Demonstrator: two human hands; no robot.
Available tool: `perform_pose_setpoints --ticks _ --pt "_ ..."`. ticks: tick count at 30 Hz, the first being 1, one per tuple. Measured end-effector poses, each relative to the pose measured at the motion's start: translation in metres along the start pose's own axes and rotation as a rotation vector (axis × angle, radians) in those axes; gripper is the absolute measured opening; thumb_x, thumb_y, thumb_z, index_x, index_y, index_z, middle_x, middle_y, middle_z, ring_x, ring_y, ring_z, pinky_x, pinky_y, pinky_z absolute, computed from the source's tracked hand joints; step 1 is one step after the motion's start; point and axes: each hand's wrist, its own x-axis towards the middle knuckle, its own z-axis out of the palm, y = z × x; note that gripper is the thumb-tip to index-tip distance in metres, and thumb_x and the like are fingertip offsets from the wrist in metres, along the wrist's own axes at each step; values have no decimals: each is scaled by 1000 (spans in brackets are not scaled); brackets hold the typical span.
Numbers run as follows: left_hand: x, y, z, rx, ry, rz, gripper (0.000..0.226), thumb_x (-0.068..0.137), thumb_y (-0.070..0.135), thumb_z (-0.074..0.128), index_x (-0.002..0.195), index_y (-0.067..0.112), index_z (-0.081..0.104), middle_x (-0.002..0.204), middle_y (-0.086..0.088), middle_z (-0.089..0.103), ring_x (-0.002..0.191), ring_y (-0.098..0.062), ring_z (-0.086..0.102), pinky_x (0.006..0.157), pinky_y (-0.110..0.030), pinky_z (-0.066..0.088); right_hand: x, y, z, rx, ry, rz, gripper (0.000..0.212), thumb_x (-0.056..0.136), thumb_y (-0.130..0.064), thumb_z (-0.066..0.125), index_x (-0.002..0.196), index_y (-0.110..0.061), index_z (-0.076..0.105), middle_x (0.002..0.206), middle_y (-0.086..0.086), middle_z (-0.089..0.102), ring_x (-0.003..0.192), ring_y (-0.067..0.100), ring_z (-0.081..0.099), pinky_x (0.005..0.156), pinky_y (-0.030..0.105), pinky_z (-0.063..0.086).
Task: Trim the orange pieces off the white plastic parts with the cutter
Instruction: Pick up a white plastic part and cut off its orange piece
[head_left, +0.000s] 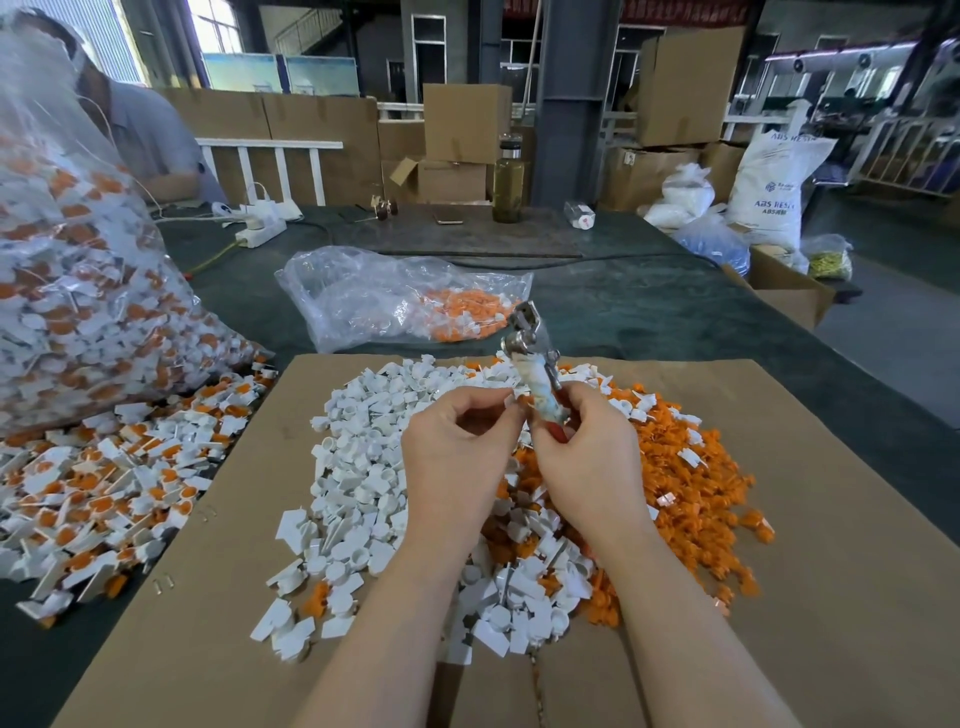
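My right hand grips the cutter by its wrapped handles, metal jaws pointing up and away. My left hand pinches a small white plastic part with an orange bit right beside the cutter's handle. Below my hands, on a cardboard sheet, lies a heap of trimmed white parts on the left and a heap of orange pieces on the right. Untrimmed white-and-orange parts are spread at the left.
A large clear bag of untrimmed parts stands at the left, with a person in a grey shirt behind it. A smaller clear bag lies beyond the cardboard. A power strip, bottle and boxes sit farther back.
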Motion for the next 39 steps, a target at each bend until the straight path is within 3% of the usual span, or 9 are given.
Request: perform_pose_setpoints --ticks 4,11,16,19,21,23,26,31,39 --pt "3 0 -4 -43 39 -58 10 82 19 79 81 27 75 75 5 75 73 -15 72 73 -30 60 2 0 -3 65 -97 6 13 91 -24 64 103 -26 62 80 -14 62 70 2 59 57 14 41" --pt "9 2 -10 -180 57 -84 6 86 11 74 88 16 73 73 2 75 71 -10 72 67 -16 56 5 6 -12 90 -204 36 11 89 -23 64 95 -31 60 77 -14 62 69 -2 59 55 13 41" --pt "12 1 -14 -227 68 -72 7 86 8 73 89 15 72 80 -2 75 80 -18 74 76 -24 59 6 7 -16 38 -302 52 18 89 -29 64 106 -22 62 90 -9 66 81 9 63 73 34 54" --pt "14 -2 -15 -123 80 -33 9 86 13 75 86 21 71 79 0 75 80 -18 73 77 -28 59 5 4 -14 32 -248 15 13 90 -31 64 100 -23 63 85 -10 65 77 7 61 70 33 54" --pt "13 -4 -13 -11 77 5 13 85 17 77 82 28 70 76 5 74 77 -15 72 69 -23 58 3 1 -11 59 -160 -13 6 91 -30 64 93 -25 61 75 -12 60 69 0 58 57 17 45" --pt "10 -4 -9 42 52 30 16 85 19 77 78 32 69 73 9 73 73 -12 71 63 -20 56 2 -1 -8 99 -86 -27 6 92 -30 64 91 -25 60 69 -14 56 65 -7 56 52 10 40" --pt "6 -5 -4 93 12 71 20 85 19 76 78 35 68 75 15 72 73 -6 70 69 -22 56 1 -3 -6 118 -44 -23 7 91 -30 65 94 -25 61 74 -13 61 70 -2 58 54 12 43" --pt "4 -5 -3 98 -12 89 19 85 18 77 79 35 69 78 22 71 72 3 67 66 -9 50 1 -2 -4 46 -45 -16 11 91 -32 65 98 -24 61 80 -14 63 72 2 60 59 19 46" --pt "3 -5 -3 154 -26 157 22 85 22 76 80 40 66 81 27 69 77 6 66 70 -9 51 2 -2 -3 54 -38 1 17 93 -32 64 81 -28 52 65 -13 52 61 -10 52 49 9 38"
